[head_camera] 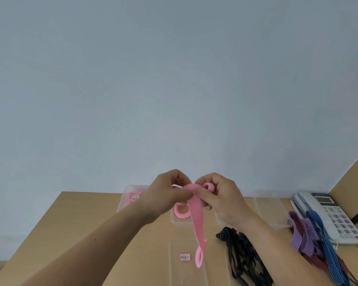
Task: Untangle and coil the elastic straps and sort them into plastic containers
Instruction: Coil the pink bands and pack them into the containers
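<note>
Holds a pink elastic strap up over the middle of the bench, long axis near upright. Top end at the hands, free length hanging down toward the near edge, ending in a small loop above a near labelled container.

Pinches the top of the band with the left grip, thumb and fingers curled tight on the flat of it. Clasps the strap's upper end, rolled into a small pink ring, in the right grip, fingers curled round it, thumb on the band just beside the left fingertips. Cannot tell whether the two hands touch.

Behind the hands:
- a pink coil lying flat in a middle container
- farther left, a far labelled container with pink inside
- to the right, one more clear container

Right of the hanging band, a loose tangle of black straps reaching the near edge beneath the right forearm. Beyond that, purple straps and dark red straps, crossed by a blue striped strap, all close against a white telephone at the right edge.

Open bench surface left of the containers, under the left forearm, out to the left edge. Plain pale wall behind the far edge.
</note>
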Demonstrator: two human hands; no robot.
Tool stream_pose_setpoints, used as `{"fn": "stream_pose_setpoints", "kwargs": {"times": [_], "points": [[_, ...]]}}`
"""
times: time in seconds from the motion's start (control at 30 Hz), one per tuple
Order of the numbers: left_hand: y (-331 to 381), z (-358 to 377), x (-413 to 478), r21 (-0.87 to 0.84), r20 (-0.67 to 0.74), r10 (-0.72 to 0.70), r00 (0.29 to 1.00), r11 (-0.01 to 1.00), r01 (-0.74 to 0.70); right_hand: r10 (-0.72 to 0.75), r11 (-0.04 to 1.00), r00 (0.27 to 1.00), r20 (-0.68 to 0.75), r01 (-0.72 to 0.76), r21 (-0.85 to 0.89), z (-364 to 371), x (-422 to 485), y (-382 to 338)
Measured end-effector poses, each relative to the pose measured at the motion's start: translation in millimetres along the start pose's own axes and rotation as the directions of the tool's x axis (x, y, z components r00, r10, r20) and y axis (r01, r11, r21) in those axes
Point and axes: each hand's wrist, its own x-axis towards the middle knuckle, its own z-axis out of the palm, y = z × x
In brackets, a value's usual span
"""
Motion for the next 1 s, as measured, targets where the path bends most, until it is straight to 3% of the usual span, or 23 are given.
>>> {"fn": "stream_pose_setpoints", "kwargs": {"times": [0.17, 0.4, 0.67, 1.0], "points": [[-0.5, -2.8, 1.3, -0.028, 0.138, -0.151, 0.979, 0.987, 0.156, -0.061, 0.998, 0.998, -0.011, 0.061, -0.01, 0.4, 1.8, 2.5], [3.5, -2.9, 1.1, -0.224, 0.181, -0.158, 0.971, 0.955, 0.197, -0.146, 0.984, 0.988, -0.045, 0.141, -0.111, 0.5, 2.1, 4.0], [-2.2, -4.5, 1.4, -0.262, 0.137, -0.22, 0.966, 0.932, 0.249, -0.102, 0.993, 0.995, -0.024, 0.1, -0.064, 1.6, -2.5, 9.2], [-2.9, -3.5, 2.5, -0.128, -0.002, -0.028, 1.0, 0.991, 0.028, 0.062, 0.996, 0.997, 0.039, -0.064, 0.06, -0.8, 1.1, 9.3]]}}
